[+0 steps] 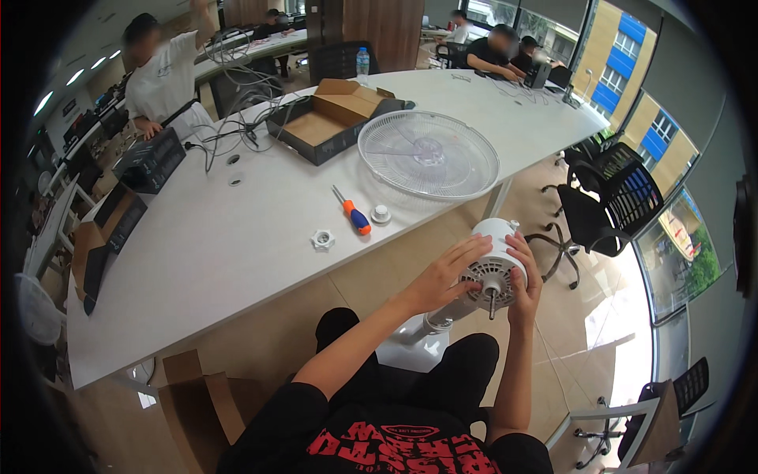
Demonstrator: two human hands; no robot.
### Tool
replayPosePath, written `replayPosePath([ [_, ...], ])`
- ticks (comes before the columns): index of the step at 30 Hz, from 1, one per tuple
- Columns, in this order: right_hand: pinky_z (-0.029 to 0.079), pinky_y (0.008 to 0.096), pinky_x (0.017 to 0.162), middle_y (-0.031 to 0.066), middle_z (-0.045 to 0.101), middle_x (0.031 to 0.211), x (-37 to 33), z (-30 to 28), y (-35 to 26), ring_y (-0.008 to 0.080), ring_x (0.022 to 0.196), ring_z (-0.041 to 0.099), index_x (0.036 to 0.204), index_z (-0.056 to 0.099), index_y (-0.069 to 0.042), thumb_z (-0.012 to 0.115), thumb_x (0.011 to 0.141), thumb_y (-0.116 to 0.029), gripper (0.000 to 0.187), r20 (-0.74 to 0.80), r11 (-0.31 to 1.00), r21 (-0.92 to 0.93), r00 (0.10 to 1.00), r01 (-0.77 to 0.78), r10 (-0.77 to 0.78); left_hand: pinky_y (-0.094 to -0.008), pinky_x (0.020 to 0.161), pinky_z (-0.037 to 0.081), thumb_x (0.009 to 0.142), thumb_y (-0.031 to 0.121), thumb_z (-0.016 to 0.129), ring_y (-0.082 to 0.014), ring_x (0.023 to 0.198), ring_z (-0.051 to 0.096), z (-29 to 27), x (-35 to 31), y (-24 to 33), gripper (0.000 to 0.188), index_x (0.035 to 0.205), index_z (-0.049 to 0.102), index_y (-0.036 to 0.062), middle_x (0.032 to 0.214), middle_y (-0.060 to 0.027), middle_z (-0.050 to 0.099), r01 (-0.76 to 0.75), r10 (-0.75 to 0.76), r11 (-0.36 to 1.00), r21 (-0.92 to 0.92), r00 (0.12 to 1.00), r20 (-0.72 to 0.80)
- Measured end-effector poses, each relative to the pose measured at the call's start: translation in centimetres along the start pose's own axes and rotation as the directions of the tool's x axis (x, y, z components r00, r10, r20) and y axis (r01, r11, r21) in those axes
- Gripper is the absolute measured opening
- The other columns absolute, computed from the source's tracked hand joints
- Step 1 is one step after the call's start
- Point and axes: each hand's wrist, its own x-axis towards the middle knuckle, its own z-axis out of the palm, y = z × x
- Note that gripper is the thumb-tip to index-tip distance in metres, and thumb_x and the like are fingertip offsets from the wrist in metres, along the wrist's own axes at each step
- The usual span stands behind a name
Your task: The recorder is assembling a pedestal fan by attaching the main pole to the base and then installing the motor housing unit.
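Between my knees and the table edge stands a fan stand with a white motor head (496, 230). Its vented front and bare metal shaft (493, 303) face me. My left hand (446, 272) grips the motor's left side, and my right hand (524, 268) wraps the right side. Below runs the pole (448, 315) to a white base (407, 347) on the floor. On the table lie a round white fan grille (474, 175) with clear blades in it, a blue and orange screwdriver (358, 218), a small white cap (381, 214) and a white star-shaped nut (322, 240).
An open black carton (332, 118), tangled grey cables (237, 118) and a water bottle (362, 63) are farther back. A person (162, 79) stands at the far left beside a dark box (150, 162). Office chairs (612, 197) stand right; a cardboard box (197, 407) is on the floor.
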Motion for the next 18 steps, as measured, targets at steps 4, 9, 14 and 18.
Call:
replayPosePath([
  [4,0.027,0.0468,0.116,0.0177,0.062,0.132,-0.6,0.8,0.4,0.0344,0.138,0.043,0.114,0.067,0.002,0.055,0.095,-0.013,0.027,-0.091,0.996,-0.074,0.994,0.053,-0.060,-0.0444,0.117,0.031,0.084,0.021,0.073,-0.0330,0.141,0.037,-0.5,0.3,-0.3,0.069,0.144,0.044,0.0045,0.150,-0.0139,0.044,-0.013,0.013,1.000,-0.015,0.999,0.039],
  [9,0.029,0.0477,0.115,0.0215,0.060,0.133,-1.3,1.4,1.5,0.0360,0.136,0.045,0.116,0.065,0.005,0.053,0.097,-0.015,0.030,-0.238,0.997,-0.038,0.969,0.061,-0.069,-0.0427,0.115,0.032,0.092,0.045,0.065,-0.0323,0.138,0.040,-0.7,2.6,-1.7,0.058,0.135,0.054,0.0068,0.145,-0.0146,0.048,0.081,-0.067,0.987,-0.137,0.993,0.101],
  [14,0.035,0.0442,0.113,0.0229,0.050,0.144,-1.8,0.9,3.0,0.0334,0.134,0.047,0.125,0.059,0.005,0.050,0.101,-0.021,0.036,-0.237,0.980,0.186,0.971,0.075,-0.029,-0.0455,0.116,0.028,0.095,0.038,0.063,-0.0357,0.142,0.036,1.8,5.2,-3.0,0.048,0.131,0.058,0.0070,0.144,-0.0153,0.050,-0.093,0.093,0.986,-0.139,0.996,-0.005],
  [18,0.038,0.0442,0.111,0.0217,0.051,0.143,-1.8,0.4,3.7,0.0326,0.131,0.050,0.124,0.059,0.004,0.049,0.102,-0.024,0.037,-0.211,0.997,0.037,0.975,0.073,-0.064,-0.0481,0.118,0.024,0.094,0.035,0.064,-0.0371,0.144,0.032,2.7,4.6,-3.5,0.046,0.129,0.060,0.0059,0.143,-0.0159,0.052,0.005,0.005,0.927,-0.375,1.000,0.026],
])
